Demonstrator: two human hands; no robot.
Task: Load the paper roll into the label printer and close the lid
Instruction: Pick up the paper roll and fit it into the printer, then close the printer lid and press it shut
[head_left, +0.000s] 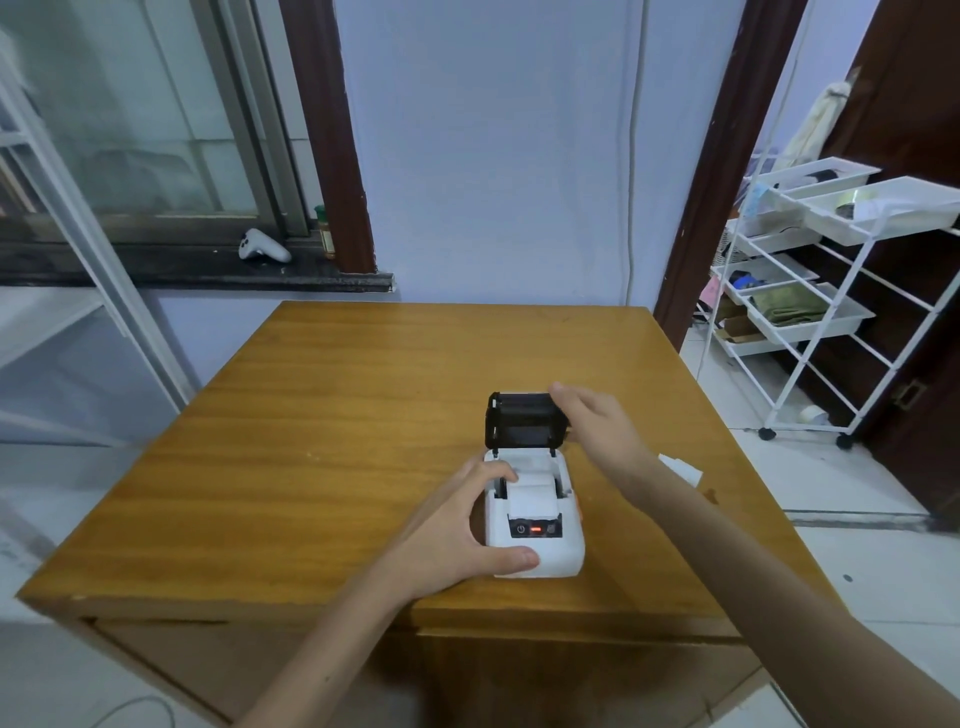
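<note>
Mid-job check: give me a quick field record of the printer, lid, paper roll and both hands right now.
printer: white label printer on wooden table, red light lit on front panel
lid: black lid open, standing upright at the back
paper roll: white paper roll seated in the bay
left hand: left hand gripping the printer's left side
right hand: right hand on the lid's right edge
loose item: white paper scrap right of the printer

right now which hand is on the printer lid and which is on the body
The right hand grips the raised black lid. The left hand steadies the white printer body.
</note>
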